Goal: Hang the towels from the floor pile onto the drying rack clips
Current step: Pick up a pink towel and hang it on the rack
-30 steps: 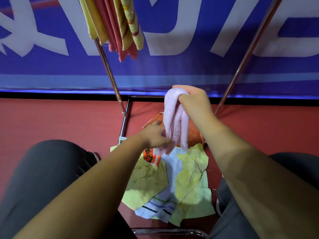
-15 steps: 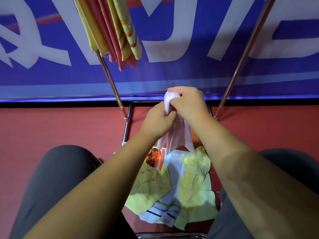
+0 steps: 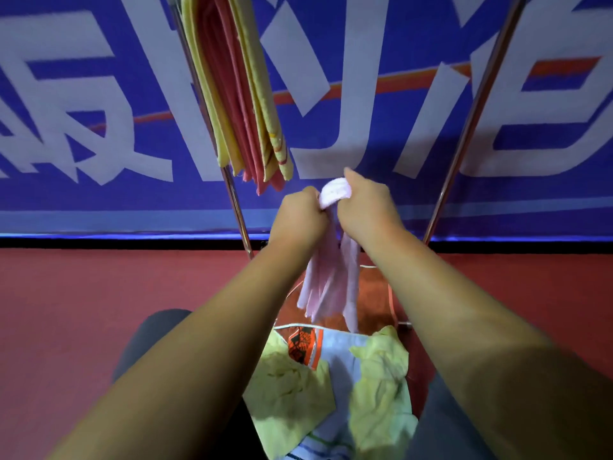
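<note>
Nearest the camera, the person's knees in dark trousers, the left knee (image 3: 146, 336) and the right knee (image 3: 434, 423), framed the floor pile (image 3: 336, 373), which lay on the red floor (image 3: 83, 310) between them. In the pile a pale towel with dark stripes at its near edge lay under two crumpled yellow-green cloths, one on the left (image 3: 288, 390) and one on the right (image 3: 381, 403). An orange patterned cloth (image 3: 303, 343) showed at the pile's far left corner, and a rust-orange cloth (image 3: 373, 293) lay just beyond it, toward the wall.

Both bare forearms reached forward over the pile. The pink towel (image 3: 331, 280) was held up in the air above the far edge of the pile, clear of the floor. The left hand (image 3: 298, 220) had its fingers curled tightly round the towel's bunched top on one side. The right hand (image 3: 366, 207) gripped the same bunch from the other side, its thumb raised, so that a short roll of pink showed between the two fists. The rest of the towel hung down in folds below the hands.

Beyond the hands stood the drying rack (image 3: 236, 207), its left pole slanting up just beside the left hand and its right pole (image 3: 469, 127) well apart to the right. Several yellow and pink hung towels (image 3: 232, 94) draped down by the left pole, their lower ends near the hands but not touching them. Behind everything a blue banner (image 3: 99, 180) with large white lettering covered the wall down to the floor's far edge.
</note>
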Available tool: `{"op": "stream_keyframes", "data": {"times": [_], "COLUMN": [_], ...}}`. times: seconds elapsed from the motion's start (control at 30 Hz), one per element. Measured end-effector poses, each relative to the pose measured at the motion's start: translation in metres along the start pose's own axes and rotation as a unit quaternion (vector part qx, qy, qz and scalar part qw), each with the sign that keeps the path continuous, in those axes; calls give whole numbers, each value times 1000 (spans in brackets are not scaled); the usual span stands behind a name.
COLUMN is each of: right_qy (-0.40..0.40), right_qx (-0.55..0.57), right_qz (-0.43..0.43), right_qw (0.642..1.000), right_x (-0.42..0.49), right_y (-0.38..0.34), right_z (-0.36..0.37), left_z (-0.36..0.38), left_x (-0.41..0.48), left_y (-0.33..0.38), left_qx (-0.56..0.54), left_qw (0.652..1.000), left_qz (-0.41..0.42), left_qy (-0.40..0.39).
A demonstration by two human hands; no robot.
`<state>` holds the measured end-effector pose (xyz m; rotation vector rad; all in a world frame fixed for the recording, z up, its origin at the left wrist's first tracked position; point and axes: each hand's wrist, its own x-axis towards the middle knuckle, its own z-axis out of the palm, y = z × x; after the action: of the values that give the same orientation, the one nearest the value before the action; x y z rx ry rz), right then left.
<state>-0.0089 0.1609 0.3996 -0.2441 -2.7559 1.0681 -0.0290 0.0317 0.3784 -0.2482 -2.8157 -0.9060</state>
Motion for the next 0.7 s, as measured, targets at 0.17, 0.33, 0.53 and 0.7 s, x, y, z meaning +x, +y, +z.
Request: {"op": "stream_keyframes", "data": {"times": [0.17,0.33,0.53,0.7], "right_qy": [62,106,141,167], "right_qx": [-61,-123,-180,-191], "right_qz": [-9,-40,-91,-111], "right_qw": [996,986,969,961], "right_x": [5,17,44,72], "right_y": [-35,-76,-126,-161], "right_z": [-39,-77,-117,-136], "left_z": [-58,-110,-160,-195], "left_x": [16,32,59,86], "left_y": [32,66,95,108], "left_qx": [14,15,22,-9], "left_qw": [999,998,997,995], "left_qz": [22,19,19,7], "left_qy": [28,52,74,97]}}
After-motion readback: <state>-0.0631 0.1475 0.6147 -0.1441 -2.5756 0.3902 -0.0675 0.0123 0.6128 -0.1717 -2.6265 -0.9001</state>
